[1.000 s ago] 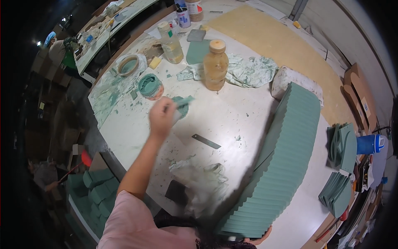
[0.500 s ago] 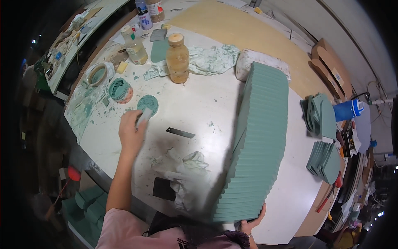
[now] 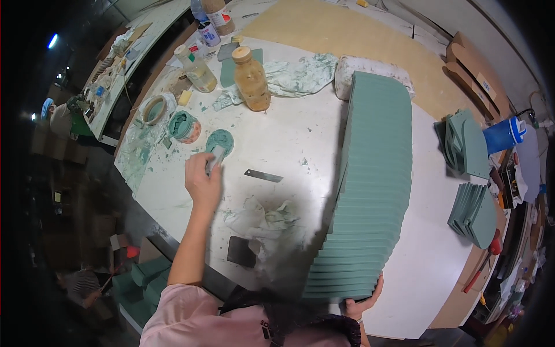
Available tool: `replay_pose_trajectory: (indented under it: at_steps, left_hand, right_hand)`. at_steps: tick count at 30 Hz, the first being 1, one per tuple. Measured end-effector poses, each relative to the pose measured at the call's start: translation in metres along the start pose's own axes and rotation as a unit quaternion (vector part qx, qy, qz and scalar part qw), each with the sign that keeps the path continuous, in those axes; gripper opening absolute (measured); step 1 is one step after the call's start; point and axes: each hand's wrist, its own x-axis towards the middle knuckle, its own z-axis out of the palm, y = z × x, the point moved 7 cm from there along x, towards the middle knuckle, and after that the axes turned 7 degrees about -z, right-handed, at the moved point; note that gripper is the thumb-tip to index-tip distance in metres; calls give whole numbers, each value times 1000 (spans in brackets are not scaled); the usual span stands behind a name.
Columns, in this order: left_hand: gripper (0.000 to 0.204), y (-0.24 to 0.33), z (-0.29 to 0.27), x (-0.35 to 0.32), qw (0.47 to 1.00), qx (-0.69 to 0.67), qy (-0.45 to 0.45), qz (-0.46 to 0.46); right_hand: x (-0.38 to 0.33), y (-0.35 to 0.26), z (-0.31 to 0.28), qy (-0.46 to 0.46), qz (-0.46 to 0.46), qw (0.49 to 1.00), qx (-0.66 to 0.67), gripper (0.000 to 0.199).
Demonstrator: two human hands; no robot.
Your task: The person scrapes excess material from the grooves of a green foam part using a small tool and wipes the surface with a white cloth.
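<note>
My left hand [image 3: 202, 184] is closed on a pale, flat scraper [image 3: 217, 155]. The scraper's far end rests at a round dab of green putty [image 3: 220, 140] on the white table. A small jar of the same putty [image 3: 185, 126] stands just beyond. At the table's near side, my right hand [image 3: 365, 299] grips the near right corner of a long green ribbed block [image 3: 376, 168]; part of the hand is hidden behind it. The block's far end lies on a white wrapped bundle [image 3: 358, 78]. A dark flat blade [image 3: 263, 175] lies between my left hand and the block.
Two bottles [image 3: 252, 78] [image 3: 196, 68] and a stained cloth [image 3: 300, 75] stand and lie farther back. Crumpled wipes [image 3: 272, 222] and a dark square pad [image 3: 241, 251] are near me. Stacked green pieces [image 3: 474, 214], a blue jug [image 3: 504, 135] and a red-handled tool [image 3: 484, 260] line the right edge.
The whole view has shifted, so the table's things sit farther right. My left hand keeps the scraper at the putty dab, and my right hand stays on the block's near end.
</note>
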Motion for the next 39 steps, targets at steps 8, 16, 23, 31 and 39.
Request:
replay_pose_trajectory:
  at_steps: [8,16,23,31,39]
  left_hand:
    - [29,-6,27,19,997,-22,-62,-38]
    - [29,176,94,102,952,-208,-140,175]
    - [30,275,150,122,924,-184,-161,294]
    - [35,253,142,136,934,-51,-186,302]
    - [30,246,143,128,928,-89,-172,319]
  right_hand:
    - [4,-3,5,-27,-28,999,2,125]
    - [6,-2,0,-14,-85,995,53,107]
    - [7,-3,-1,-35,-82,995,31,107]
    - [4,1,-3,-33,-83,996,23,108]
    - [0,5,-4,-43,-83,995,28,115]
